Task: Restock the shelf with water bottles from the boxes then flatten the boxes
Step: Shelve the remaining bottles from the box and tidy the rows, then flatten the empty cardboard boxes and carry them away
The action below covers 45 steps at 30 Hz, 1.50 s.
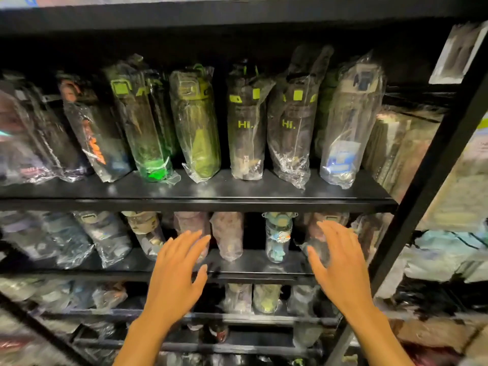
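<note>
A black metal shelf (195, 199) holds rows of water bottles in clear plastic bags. On the upper board stand a green bottle (198, 128), two dark bottles marked "Hi." (247, 128) and a grey-blue bottle (346, 133). The board below carries more bagged bottles, among them a small light-blue one (278, 239). My left hand (177, 273) and my right hand (340, 262) hover in front of that lower board with fingers spread, and neither holds anything. No box is in view.
Further boards below hold more wrapped bottles (237, 297). A black upright post (427, 170) bounds the shelf on the right. Past it lie packaged goods and bags (449, 254). A white package (459, 54) leans at the upper right.
</note>
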Motion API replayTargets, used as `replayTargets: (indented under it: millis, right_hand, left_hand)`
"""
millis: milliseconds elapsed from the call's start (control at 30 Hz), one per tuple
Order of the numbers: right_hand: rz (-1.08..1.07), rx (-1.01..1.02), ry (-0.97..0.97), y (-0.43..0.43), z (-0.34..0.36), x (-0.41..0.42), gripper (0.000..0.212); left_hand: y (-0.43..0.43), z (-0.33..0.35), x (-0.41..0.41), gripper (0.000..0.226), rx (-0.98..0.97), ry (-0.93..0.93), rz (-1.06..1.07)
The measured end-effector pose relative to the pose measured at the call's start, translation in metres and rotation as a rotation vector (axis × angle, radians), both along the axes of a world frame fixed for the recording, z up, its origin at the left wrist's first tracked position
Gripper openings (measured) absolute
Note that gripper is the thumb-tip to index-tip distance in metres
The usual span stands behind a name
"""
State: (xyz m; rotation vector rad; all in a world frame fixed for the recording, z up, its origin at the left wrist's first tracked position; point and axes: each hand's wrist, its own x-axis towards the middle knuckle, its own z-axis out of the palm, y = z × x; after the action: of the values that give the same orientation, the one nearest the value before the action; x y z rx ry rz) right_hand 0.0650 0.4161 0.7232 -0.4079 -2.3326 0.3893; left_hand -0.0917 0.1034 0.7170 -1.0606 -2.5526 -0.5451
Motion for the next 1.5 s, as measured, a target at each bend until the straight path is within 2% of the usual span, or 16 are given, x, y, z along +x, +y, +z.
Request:
replayTargets:
  millis: [267, 567, 767, 900, 967, 1133, 1333, 1500]
  right_hand:
    - [0.006, -0.066, -0.301, -0.142, -0.085, 0.03, 0.074]
    - [0.182, -0.219, -0.482, -0.305, -0.155, 0.081, 0.077]
    - [0.422, -0.227, -0.517, -0.383, -0.162, 0.103, 0.063]
    - [0.566, -0.261, -0.356, -0.445, -0.159, 0.115, 0.056]
    - [0.587, -0.276, -0.396, -0.476, -0.157, 0.121, 0.058]
    - [0.5, -0.18, -0.589, -0.556, -0.176, 0.119, 0.068]
    - [0.389, -0.206, -0.597, -0.678, -0.196, 0.11, 0.069]
    - [0.37, -0.254, -0.629, -0.751, -0.2, 0.073, 0.069]
  left_hand:
    - [-0.128, -0.05, 0.013, 0.065, -0.134, -0.104, 0.074]
    - [-0.281, -0.088, 0.12, 0.062, -0.071, -0.24, 0.275]
    - [-0.376, -0.127, 0.229, 0.059, -0.024, -0.352, 0.465]
    - [-0.431, -0.132, 0.276, 0.054, 0.034, -0.408, 0.615]
    - [-0.459, -0.138, 0.288, 0.055, 0.035, -0.421, 0.657]
    - [-0.544, -0.15, 0.276, 0.058, 0.07, -0.42, 0.689]
    - [-0.663, -0.149, 0.218, 0.065, 0.059, -0.362, 0.543]
    - [-0.735, -0.162, 0.172, 0.06, 0.003, -0.43, 0.485]
